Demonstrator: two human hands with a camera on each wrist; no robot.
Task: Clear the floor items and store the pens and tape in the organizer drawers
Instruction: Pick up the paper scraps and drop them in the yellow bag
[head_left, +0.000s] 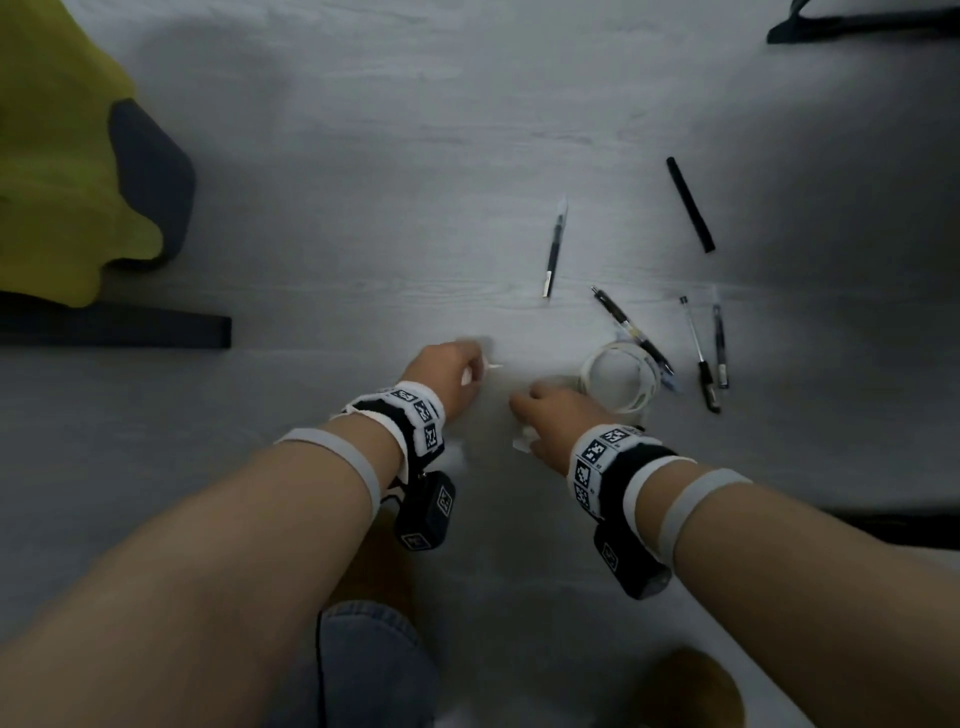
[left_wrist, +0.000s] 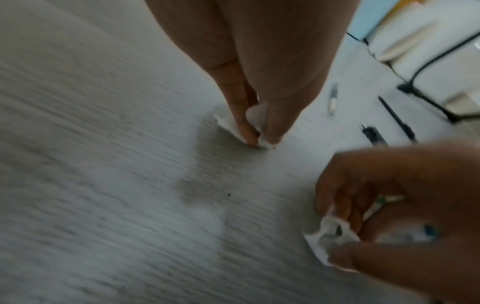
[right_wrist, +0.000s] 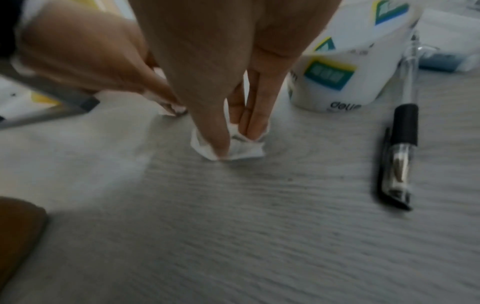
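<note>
a: head view first. what's on the floor (head_left: 363, 218)?

b: the left hand (head_left: 447, 371) and right hand (head_left: 556, 410) are both low, each pinching a white scrap. the tape (head_left: 621, 378) lies just past the right hand, one pen (head_left: 631, 330) touching its far rim. another pen lies farther out, two more sit side by side to the right, and a black stick (head_left: 690, 203) lies beyond those. no writing can be read here.

a: left wrist view?

b: thumb and fingertips (left_wrist: 248, 131) are closed on a left scrap (left_wrist: 255, 115) right at the floor. the right hand's fingers curl round a right scrap (left_wrist: 322, 236) nearby. pens are blurred behind.

a: right wrist view?

b: only here does the tape show print: "deli" low on its side (right_wrist: 345, 106), plus blue, green and yellow badges. the right thumb and fingers squeeze their scrap against the floor. a black-grip pen (right_wrist: 401, 148) lies beside it, next to the tape.
</note>
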